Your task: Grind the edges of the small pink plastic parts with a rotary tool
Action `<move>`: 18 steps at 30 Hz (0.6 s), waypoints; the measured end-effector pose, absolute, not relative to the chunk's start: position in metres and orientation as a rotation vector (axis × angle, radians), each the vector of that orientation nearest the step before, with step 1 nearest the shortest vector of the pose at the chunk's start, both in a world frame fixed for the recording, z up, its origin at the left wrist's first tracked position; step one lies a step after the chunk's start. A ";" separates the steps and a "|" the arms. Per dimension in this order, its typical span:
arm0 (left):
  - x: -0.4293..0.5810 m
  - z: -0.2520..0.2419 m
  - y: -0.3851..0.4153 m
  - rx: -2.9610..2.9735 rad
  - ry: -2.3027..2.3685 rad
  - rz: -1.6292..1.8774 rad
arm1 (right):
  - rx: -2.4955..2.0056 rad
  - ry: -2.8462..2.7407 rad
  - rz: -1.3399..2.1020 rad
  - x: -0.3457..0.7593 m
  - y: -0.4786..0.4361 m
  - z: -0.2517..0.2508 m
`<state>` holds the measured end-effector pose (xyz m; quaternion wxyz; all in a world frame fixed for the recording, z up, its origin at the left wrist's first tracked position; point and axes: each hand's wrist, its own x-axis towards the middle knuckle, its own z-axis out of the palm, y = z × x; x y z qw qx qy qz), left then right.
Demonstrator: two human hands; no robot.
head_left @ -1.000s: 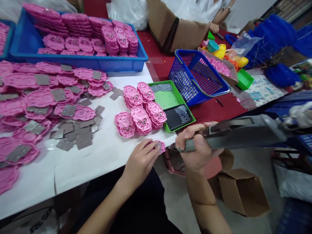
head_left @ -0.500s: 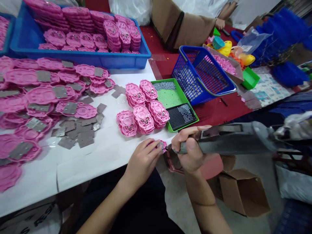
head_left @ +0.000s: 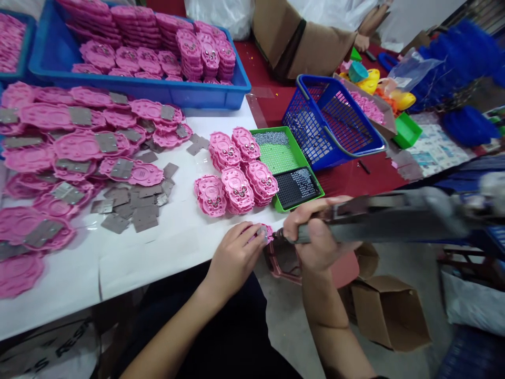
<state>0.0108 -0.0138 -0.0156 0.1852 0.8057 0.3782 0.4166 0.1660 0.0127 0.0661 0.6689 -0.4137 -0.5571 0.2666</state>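
My left hand (head_left: 233,259) is closed on a small pink plastic piece (head_left: 265,232) at the near edge of the white table (head_left: 158,252). Gripped in my right hand (head_left: 315,237) is a long grey power screwdriver (head_left: 379,218), its tip touching the pink piece. Just beyond lie short stacks of pink pieces with metal balls (head_left: 236,176). A green tray (head_left: 286,168) holding small screws sits to their right.
A blue bin (head_left: 158,95) full of pink pieces stands at the back. Loose pink pieces with grey metal plates (head_left: 79,158) cover the table's left. A blue basket (head_left: 331,123) sits on the red cloth. A cardboard box (head_left: 389,310) stands on the floor.
The view shifted slightly. The screwdriver tip moved in against the pink piece and stays there; my left hand keeps holding it.
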 end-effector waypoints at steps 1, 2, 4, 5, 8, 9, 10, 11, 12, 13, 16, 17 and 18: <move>0.011 -0.015 -0.014 2.284 1.068 1.173 | -0.866 -1.216 0.548 0.169 0.015 0.074; 0.011 -0.015 -0.014 2.297 1.067 1.177 | -0.820 -1.182 0.494 0.173 0.017 0.082; 0.010 -0.016 -0.013 2.322 1.058 1.186 | -0.796 -1.091 0.393 0.186 0.026 0.093; 0.009 -0.017 -0.013 2.338 1.048 1.191 | -0.804 -1.037 0.343 0.193 0.032 0.096; 0.007 -0.021 -0.012 2.412 1.012 1.211 | -0.875 -0.876 0.125 0.215 0.058 0.096; 0.006 -0.022 -0.012 2.443 1.004 1.215 | -0.907 -0.861 0.061 0.222 0.067 0.094; 0.006 -0.023 -0.012 2.471 0.999 1.219 | -0.940 -0.849 0.036 0.227 0.076 0.091; 0.005 -0.024 -0.012 2.493 0.998 1.219 | -0.960 -0.842 0.023 0.231 0.083 0.089; 0.004 -0.025 -0.012 2.509 1.000 1.216 | -0.982 -0.844 0.022 0.234 0.090 0.086; 0.004 -0.025 -0.012 2.521 1.001 1.213 | -0.999 -0.843 0.031 0.236 0.095 0.084; 0.003 -0.025 -0.012 2.527 0.990 1.204 | -1.029 -0.843 0.059 0.237 0.101 0.080; 0.003 -0.025 -0.012 2.518 0.985 1.198 | -1.031 -0.843 0.067 0.236 0.101 0.079; 0.003 -0.024 -0.012 2.504 0.982 1.192 | -1.031 -0.847 0.075 0.236 0.101 0.078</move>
